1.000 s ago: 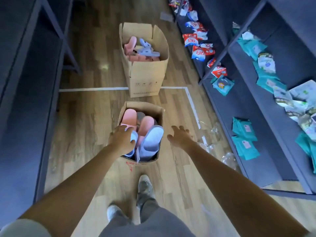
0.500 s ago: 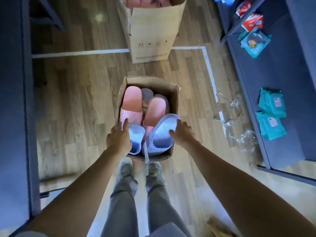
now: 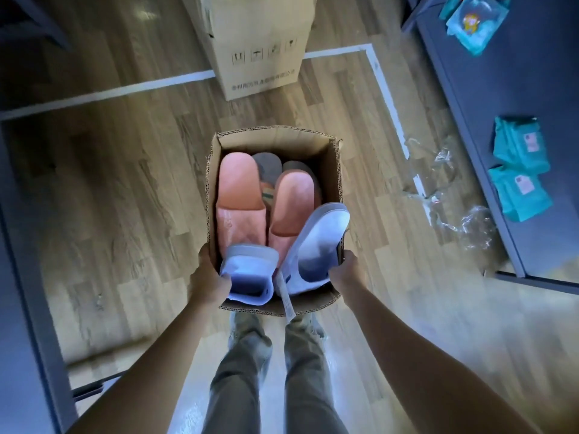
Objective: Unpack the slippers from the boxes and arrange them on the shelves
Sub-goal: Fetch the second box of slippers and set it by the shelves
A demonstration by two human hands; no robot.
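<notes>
A small open cardboard box (image 3: 275, 136) sits just in front of my feet. It holds two pink slippers (image 3: 238, 189), two pale blue slippers (image 3: 319, 242) at the near end, and grey ones (image 3: 267, 164) underneath. My left hand (image 3: 209, 278) grips the box's near-left wall, thumb inside against a blue slipper (image 3: 247, 270). My right hand (image 3: 345, 270) grips the near-right wall beside the other blue slipper. The box's near edge covers the tips of my shoes.
A larger cardboard box (image 3: 260, 42) stands on the wooden floor straight ahead. A dark shelf (image 3: 501, 120) on the right carries teal packets (image 3: 517, 170). Crumpled clear plastic (image 3: 445, 183) lies at its foot. Another dark shelf (image 3: 18, 277) runs along the left.
Both hands have moved from above the slippers to the box's near side walls and closed on them. The view has dropped closer, so the box looks larger.
</notes>
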